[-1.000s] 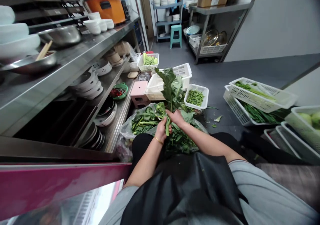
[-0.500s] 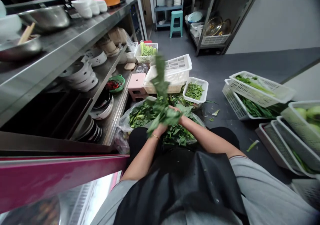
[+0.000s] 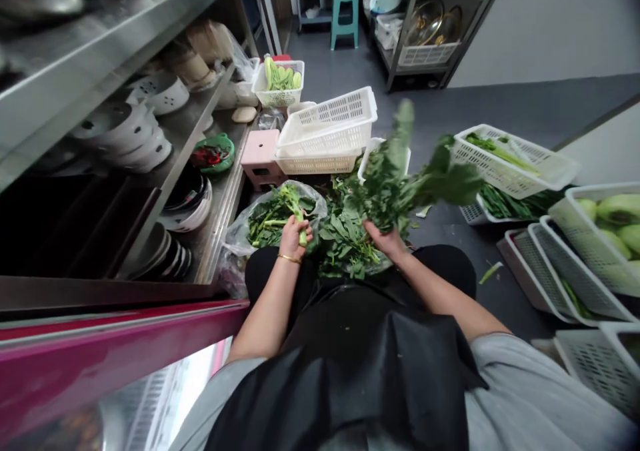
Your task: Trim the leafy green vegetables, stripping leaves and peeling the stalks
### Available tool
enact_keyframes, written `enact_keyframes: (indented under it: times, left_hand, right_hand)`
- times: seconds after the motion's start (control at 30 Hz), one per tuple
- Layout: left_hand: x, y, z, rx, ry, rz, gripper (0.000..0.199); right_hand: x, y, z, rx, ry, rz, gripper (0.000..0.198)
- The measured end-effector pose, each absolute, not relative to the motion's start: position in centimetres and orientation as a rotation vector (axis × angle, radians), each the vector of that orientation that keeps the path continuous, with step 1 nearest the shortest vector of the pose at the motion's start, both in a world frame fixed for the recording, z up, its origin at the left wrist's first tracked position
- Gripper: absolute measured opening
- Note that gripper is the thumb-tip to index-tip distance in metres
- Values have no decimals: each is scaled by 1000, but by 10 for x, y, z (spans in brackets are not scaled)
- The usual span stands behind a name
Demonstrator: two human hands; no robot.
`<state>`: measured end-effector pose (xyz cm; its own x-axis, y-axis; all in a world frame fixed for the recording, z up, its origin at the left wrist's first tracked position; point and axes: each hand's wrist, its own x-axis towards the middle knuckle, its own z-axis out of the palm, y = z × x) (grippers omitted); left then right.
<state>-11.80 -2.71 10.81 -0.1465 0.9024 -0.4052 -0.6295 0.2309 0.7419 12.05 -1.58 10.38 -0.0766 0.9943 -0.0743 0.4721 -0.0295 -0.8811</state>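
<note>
Bushy dark-green leaf bunch [image 3: 387,197], off the right edge of the clear plastic bag [image 3: 239,236], sits in the right hand [image 3: 384,237], fingers curled round it; left hand [image 3: 296,235], closed tight, holds a slim pale-green stalk [image 3: 303,238] over that edge. Likely a separating step; next move calls for loosening the right grip.

Under soft light, the raised leaves [image 3: 390,187] blur.

1 pale-green stalk [image 3: 297,212], tilted, in the left grip [image 3: 295,237]; 1 dark leafy bunch [image 3: 387,194] in the right grip [image 3: 387,239].
</note>
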Motion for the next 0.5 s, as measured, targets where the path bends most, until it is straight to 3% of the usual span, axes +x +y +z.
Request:
enact_keyframes:
  times: [0.2, 0.27, 0.4, 0.5]
  left_hand:
    - [-106, -33, 104, 406, 1091, 1349, 36]
    - [-103, -33, 102, 450, 1145, 1318, 37]
    - [-99, -34, 103, 526, 1131, 1209, 38]
    - [-92, -37, 106, 510, 935, 1069, 35]
  right_hand:
    - [172, 16, 58, -1962, -1873, 977, 22]
    - [181, 26, 49, -2029, -2005, 970, 26]
    - [188, 41, 61, -2014, -1976, 972, 29]
    - [168, 40, 84, -1802, -1865, 1260, 37]
